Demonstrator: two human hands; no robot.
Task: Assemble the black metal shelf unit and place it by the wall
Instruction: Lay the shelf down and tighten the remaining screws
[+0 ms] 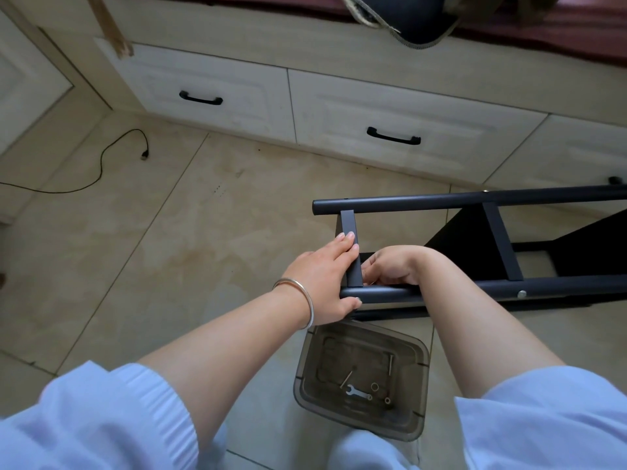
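You were partway through fastening a joint at the near end of the black metal shelf frame (475, 252), which lay on its side on the tiled floor (169, 232), just in front of the pale drawer cabinet (305, 106). Your left hand (322, 279) gripped the flat cross bar (349, 252), fingers laid over its top and thumb under the round tube (390, 293) where the 2 meet. Your right hand (393, 266) was curled tight at that same joint; it seemed to be working a small fastener, though what it pinched was hidden. By my reading, the frame was only partly built and nowhere near standing against a wall.

The next move likely called for holding the bar square to the tube while the fastener was seated, then reaching for the small wrench (358, 392).

The tubes were smooth, matte and round, the cross bars flat and rectangular. A silver bolt head (521, 294) showed farther along the near tube. The smoky translucent plastic tub (363, 378) just beside your knees held the wrench, 2 long bolts and a few washers.
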